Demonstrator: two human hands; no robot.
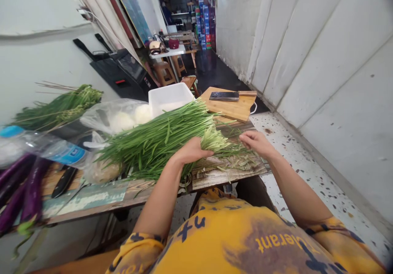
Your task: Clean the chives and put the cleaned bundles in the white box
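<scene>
Across weathered wooden tabletop (225, 175), mid-frame: thin green stalks (153, 132), slanting lengthwise from lower left to upper right, with pale ends (215, 138) pointing right. Clasped near those ends (one thick bunch) in curled left hand (193, 150). Extended from lower right, bent-fingered, with hold unclear: right hand (257, 142).
</scene>
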